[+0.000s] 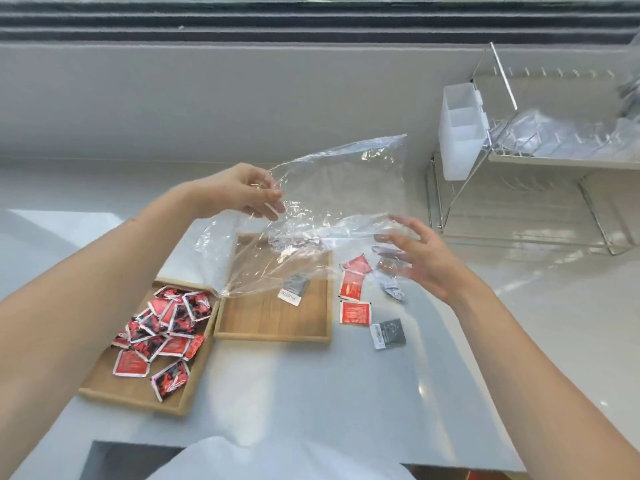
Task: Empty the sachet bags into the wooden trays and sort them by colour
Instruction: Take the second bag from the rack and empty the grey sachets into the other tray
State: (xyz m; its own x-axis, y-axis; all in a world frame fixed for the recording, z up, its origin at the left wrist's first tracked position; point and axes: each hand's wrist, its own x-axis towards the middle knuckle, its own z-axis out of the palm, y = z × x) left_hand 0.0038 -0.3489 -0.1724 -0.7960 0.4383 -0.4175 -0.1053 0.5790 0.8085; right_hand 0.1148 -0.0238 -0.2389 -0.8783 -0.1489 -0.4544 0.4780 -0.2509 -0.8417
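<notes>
Bag (339, 188), clear and seemingly empty, hanging over middle tray (273, 320), pinched at one corner by left hand (242, 192). Right hand (415, 258) spread open, gripping nothing, just under far edge. Emptying apparently finishing; next likely: gathering stray red sachets (353, 296) and grey sachet (388, 332) off worktop (311, 393) into matching trays. Grey sachet in tray blurring behind plastic.

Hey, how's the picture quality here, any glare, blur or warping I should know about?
Head view: wide-angle warping bows the window frame and counter edges; daylight glints off the clear plastic bag and the glossy counter; the right hand is motion-blurred at its fingers; the dish rack looks soft; the red sachets stay fairly legible.
</notes>
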